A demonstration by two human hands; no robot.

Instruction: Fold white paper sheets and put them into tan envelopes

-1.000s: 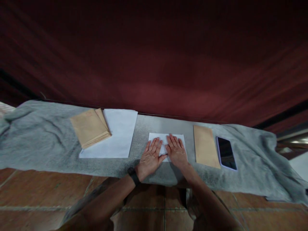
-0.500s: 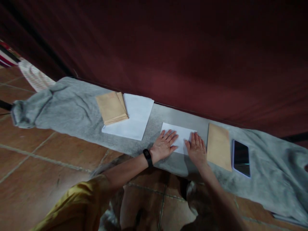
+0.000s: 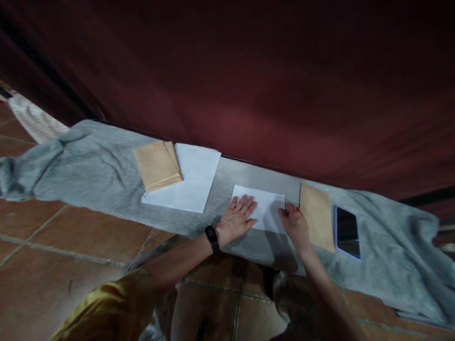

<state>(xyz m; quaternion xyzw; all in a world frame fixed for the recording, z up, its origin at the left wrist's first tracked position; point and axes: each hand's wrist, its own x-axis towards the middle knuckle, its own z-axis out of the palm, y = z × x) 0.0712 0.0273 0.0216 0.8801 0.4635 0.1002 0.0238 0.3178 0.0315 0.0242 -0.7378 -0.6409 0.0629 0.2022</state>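
A folded white paper lies on the grey cloth in front of me. My left hand, with a black band on its wrist, rests flat on the paper's left part, fingers spread. At the paper's right edge, my right hand has its fingers curled and its thumb against them, pinching that edge. The fingertips there are partly hidden. Just right of this hand is a single brown envelope, lying flat.
A grey cloth covers the long narrow bench. To the left, several brown envelopes are stacked partly over white sheets. A phone lies right of the single envelope. Dark red fabric hangs along the far edge.
My right hand has gone from lying flat with fingers stretched to curled at the paper's right edge. My left hand stays flat on the paper. The view has shifted slightly.
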